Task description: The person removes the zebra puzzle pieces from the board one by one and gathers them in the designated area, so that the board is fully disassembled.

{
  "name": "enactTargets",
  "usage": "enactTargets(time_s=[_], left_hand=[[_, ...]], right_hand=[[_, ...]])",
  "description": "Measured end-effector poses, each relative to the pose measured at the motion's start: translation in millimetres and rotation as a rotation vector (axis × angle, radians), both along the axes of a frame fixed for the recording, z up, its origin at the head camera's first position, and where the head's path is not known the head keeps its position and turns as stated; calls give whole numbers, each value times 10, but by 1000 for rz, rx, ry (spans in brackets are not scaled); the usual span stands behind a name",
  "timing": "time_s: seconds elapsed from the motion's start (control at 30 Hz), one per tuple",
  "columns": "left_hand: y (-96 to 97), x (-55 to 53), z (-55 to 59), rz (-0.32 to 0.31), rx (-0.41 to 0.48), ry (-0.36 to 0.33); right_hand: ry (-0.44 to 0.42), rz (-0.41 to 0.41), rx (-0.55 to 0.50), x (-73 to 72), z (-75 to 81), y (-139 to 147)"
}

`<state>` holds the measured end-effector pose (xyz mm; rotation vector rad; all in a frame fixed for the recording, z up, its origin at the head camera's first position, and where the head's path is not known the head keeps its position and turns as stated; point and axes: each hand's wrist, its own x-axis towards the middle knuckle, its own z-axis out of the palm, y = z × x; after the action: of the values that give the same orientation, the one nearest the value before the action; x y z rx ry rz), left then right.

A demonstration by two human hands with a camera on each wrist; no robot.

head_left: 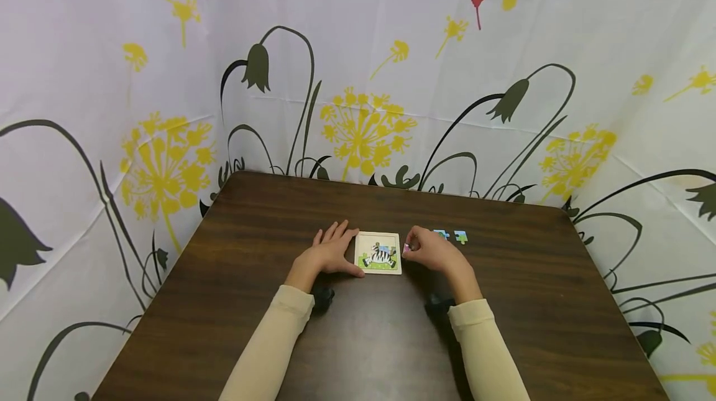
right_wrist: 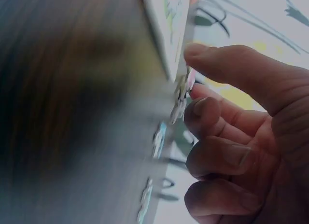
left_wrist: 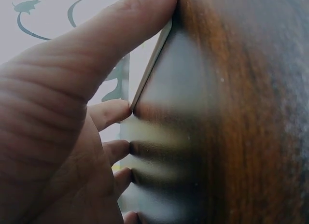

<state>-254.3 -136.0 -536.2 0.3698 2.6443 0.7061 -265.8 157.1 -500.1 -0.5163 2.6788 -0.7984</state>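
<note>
A square wooden puzzle board [head_left: 378,270] with a partly filled zebra picture lies on the table. My left hand [head_left: 334,253] has its fingers spread on the table, with thumb and index finger touching the board's left side. Just off the board's right edge, my right hand [head_left: 433,248] pinches a small pink puzzle piece [head_left: 406,248] between thumb and fingers. The right wrist view shows that puzzle piece [right_wrist: 191,78] edge-on at the fingertips, close to the board's corner. In the left wrist view the left thumb [left_wrist: 120,26] presses along the board's edge.
Two loose puzzle pieces lie on the table beyond the right hand: one blue piece [head_left: 440,234], partly behind the hand, and one blue-green piece [head_left: 460,237]. The dark wooden table [head_left: 268,202] ends at a flower-print curtain [head_left: 358,65].
</note>
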Motion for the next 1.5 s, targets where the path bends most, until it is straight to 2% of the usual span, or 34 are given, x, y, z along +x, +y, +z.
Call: enactTargets(time_s=[0.13,0.4,0.6,0.8,0.97,1.5], left_hand=[[0,-26,-7,-4,-1,-7],[-11,-70,17,-12,0,-1],[-19,-66,19,-14,-13,-5],[-43,-70,15,-6,-20,-7],[-54,-74,20,-2,-21,-4],[-23,-35,3,-8,-15,-14]], right_hand=[[-13,-12,27,-29,-26,117],[-38,-32,5,-101,-27,231],[-39,-17,-26,-141,-90,300],[-71,-44,-63,-161,-67,420],[-105,-31,-61,-171,-68,504],[-79,-21,-54,-150,-171,501]])
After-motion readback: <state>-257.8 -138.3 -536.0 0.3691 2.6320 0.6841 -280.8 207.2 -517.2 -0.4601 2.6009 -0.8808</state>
